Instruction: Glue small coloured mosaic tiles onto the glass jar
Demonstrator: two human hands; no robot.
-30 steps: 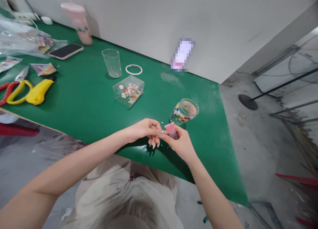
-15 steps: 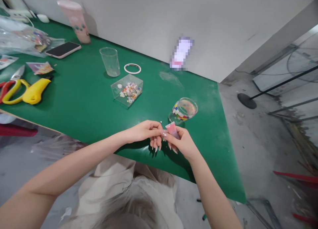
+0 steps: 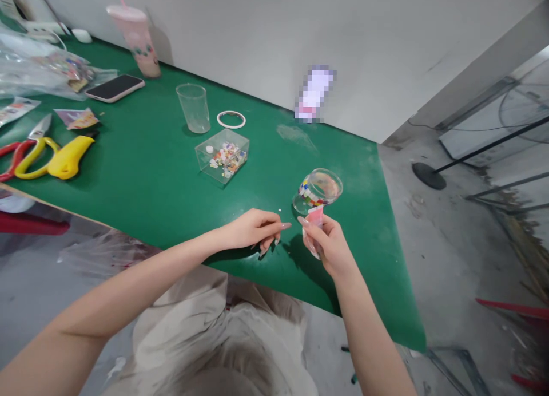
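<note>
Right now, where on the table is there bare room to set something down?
Between the yellow handle and the bead box; also between the right hand and the table's right edge. Crowded at the far left: bag, phone, packet.

Between the left hand [image 3: 255, 228] and the right hand [image 3: 328, 241], a narrow gap is left over the green table [image 3: 141, 167]. Beyond the right hand, the way is blocked by the tile-banded cup [image 3: 311, 193], with the pink tube [image 3: 316, 215] held close before it. A wide lane is left between that cup and the clear box [image 3: 205, 164], behind which passage is hindered by the clear tumbler [image 3: 193, 110] and the white ring [image 3: 231, 127]. Leftward, bare tabletop is bounded by the yellow-handled scissors [image 3: 64, 158]; rearward reach is stopped by the wall [image 3: 240, 41].
</note>
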